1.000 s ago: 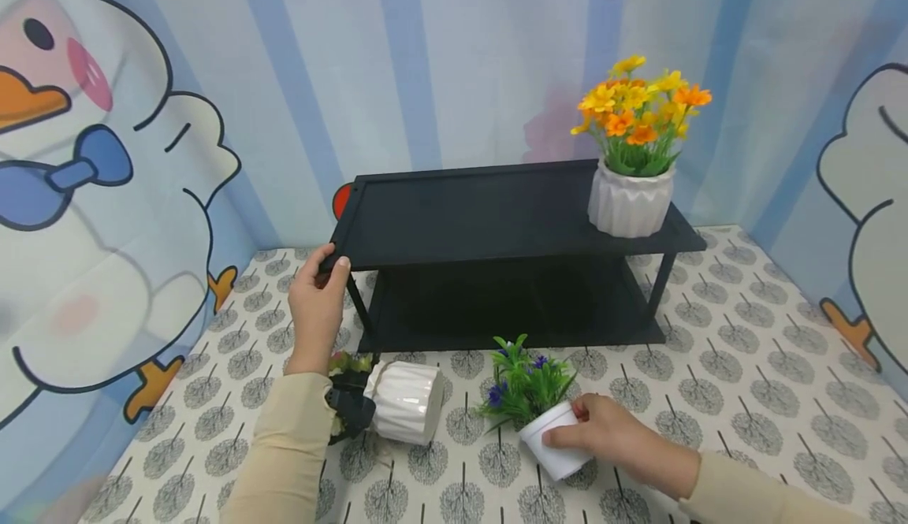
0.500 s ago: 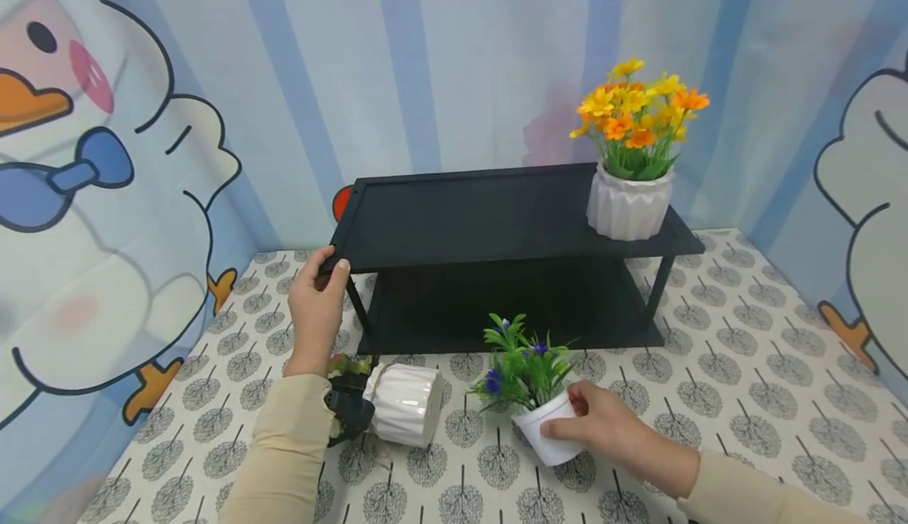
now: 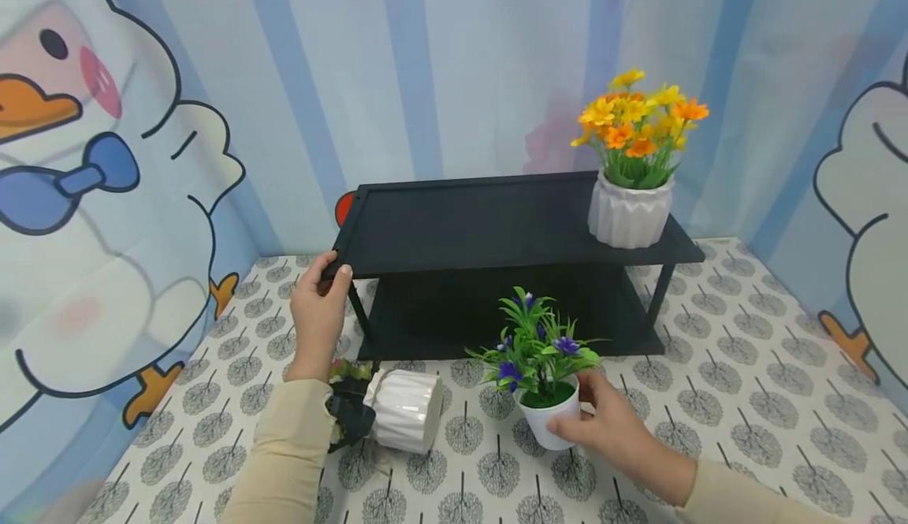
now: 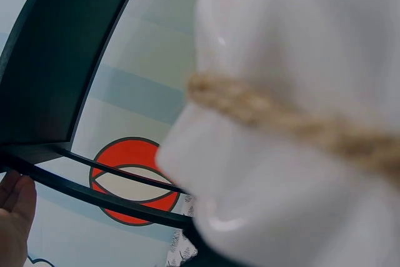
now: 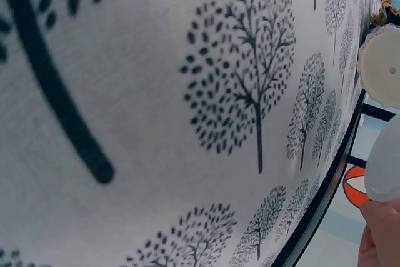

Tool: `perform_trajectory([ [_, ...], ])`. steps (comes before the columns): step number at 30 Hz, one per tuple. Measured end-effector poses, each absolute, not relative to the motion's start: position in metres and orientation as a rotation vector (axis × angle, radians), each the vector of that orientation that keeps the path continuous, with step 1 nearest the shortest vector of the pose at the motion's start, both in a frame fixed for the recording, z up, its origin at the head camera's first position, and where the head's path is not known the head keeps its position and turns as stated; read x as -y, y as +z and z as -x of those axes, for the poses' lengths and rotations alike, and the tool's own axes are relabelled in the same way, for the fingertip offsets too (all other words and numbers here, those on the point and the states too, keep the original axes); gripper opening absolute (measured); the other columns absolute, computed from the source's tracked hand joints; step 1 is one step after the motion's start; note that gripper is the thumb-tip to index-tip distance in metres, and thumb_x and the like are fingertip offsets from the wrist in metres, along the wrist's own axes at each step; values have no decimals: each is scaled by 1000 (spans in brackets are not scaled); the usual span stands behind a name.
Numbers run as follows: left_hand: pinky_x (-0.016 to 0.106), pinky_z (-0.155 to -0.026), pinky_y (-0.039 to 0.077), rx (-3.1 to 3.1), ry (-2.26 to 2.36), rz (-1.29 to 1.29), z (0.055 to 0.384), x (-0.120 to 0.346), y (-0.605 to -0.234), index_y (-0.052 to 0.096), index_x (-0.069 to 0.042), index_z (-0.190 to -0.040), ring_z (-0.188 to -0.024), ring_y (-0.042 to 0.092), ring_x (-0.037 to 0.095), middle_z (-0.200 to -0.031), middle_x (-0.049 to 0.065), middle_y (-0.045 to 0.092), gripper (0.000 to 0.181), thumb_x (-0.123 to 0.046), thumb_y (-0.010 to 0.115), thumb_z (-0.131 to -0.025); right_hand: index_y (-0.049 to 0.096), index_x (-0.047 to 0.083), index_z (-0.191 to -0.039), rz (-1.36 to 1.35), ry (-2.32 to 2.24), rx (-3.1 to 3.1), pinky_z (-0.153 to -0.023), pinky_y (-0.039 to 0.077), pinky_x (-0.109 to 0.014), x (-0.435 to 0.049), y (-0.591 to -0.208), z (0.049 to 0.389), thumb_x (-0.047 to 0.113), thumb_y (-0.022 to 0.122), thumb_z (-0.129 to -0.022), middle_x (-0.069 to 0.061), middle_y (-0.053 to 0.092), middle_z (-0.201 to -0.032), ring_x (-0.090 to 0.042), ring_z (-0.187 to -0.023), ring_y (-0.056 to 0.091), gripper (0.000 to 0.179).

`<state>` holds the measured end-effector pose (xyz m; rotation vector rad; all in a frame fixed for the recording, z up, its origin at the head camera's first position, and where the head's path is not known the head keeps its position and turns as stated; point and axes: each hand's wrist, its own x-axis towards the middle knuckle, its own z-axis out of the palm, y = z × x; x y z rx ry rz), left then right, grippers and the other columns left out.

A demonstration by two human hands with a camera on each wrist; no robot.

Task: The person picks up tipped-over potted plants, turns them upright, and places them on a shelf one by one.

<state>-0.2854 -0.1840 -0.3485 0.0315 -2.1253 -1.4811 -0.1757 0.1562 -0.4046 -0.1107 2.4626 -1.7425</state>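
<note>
My left hand [image 3: 317, 315] grips the front left corner of a black two-tier shelf [image 3: 468, 224], thumb in front and fingers at the side edge. My right hand [image 3: 610, 421] holds a small white plastic pot [image 3: 549, 421] by its right side, thumb on the front. Green leaves and purple flowers [image 3: 542, 351] rise from this nearly upright pot, overlapping the shelf's lower tier. Beside my left forearm a glossy white ceramic pot [image 3: 406, 411] lies on its side, its dark artificial plant [image 3: 349, 410] pointing left and partly hidden by the sleeve. In the left wrist view a rope cord [image 4: 250, 105] circles the ceramic pot.
A white fluted pot [image 3: 630, 213] with yellow and orange flowers [image 3: 634, 122] stands on the right end of the upper tier. Tree-patterned cloth [image 3: 752, 398] covers the table. A duck-printed curtain [image 3: 489, 59] hangs directly behind the shelf.
My right hand has turned the small flower pot from leaning left to nearly upright and raised it slightly. My left hand keeps its grip on the shelf corner.
</note>
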Motion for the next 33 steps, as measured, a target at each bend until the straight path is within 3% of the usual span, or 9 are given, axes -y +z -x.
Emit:
perform_trajectory([
  [6, 37, -88, 47, 2126, -1477, -27, 284, 184, -349, 53, -13, -131, -108, 55, 23, -129, 11, 52, 42, -32, 55, -93, 38, -14, -123, 82, -1789, -2434, -92, 47, -36, -154, -408, 176, 2, 76, -67, -24, 50, -116, -32, -110, 52, 70],
  [15, 38, -91, 46, 2134, -1484, -32, 285, 185, -349, 52, -13, -132, -110, 55, 23, -130, 11, 52, 44, -33, 55, -93, 41, -15, -122, 125, -1737, -2462, -89, 49, -35, -157, -418, 177, 4, 78, -66, -22, 54, -112, -29, -105, 55, 70],
  [25, 37, -87, 46, 2139, -1484, -39, 284, 184, -349, 52, -14, -132, -107, 55, 23, -127, 11, 53, 44, -35, 55, -93, 38, -12, -129, 192, -1724, -2446, -91, 48, -33, -160, -426, 180, 7, 79, -67, -23, 53, -119, -32, -110, 54, 77],
  [33, 36, -86, 46, 2133, -1488, -38, 283, 183, -348, 52, -13, -132, -107, 55, 24, -127, 12, 53, 44, -34, 55, -93, 35, -11, -135, 271, -1700, -2474, -92, 46, -33, -163, -432, 182, 11, 80, -66, -29, 46, -130, -42, -120, 48, 85],
])
